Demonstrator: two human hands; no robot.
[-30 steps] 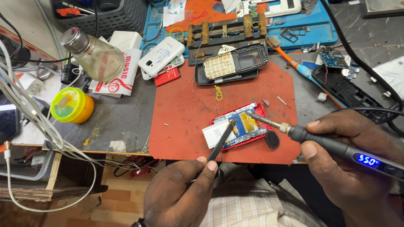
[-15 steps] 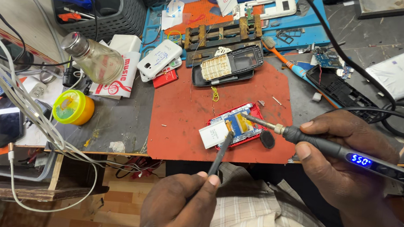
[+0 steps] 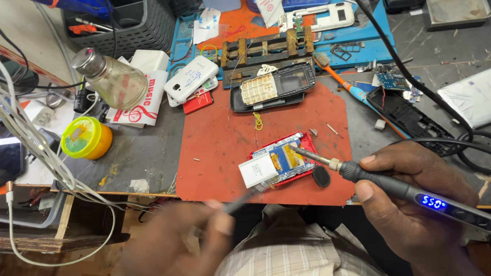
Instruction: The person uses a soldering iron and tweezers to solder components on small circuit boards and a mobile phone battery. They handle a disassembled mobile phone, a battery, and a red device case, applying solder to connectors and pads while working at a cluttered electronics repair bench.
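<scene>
A rust-red rubber work mat (image 3: 227, 148) fills the centre of the frame. At its lower right lies a small opened phone circuit board in a red frame (image 3: 281, 160). The right hand (image 3: 411, 196), at lower right, grips a dark pen-shaped soldering iron with a lit blue display (image 3: 403, 189), its tip touching the board's upper edge. The left hand (image 3: 178, 240), blurred at lower centre, pinches slim dark tweezers (image 3: 241, 198) just short of the board. This looks like soldering underway; next calls for steadying the tweezers at the joint.
</scene>
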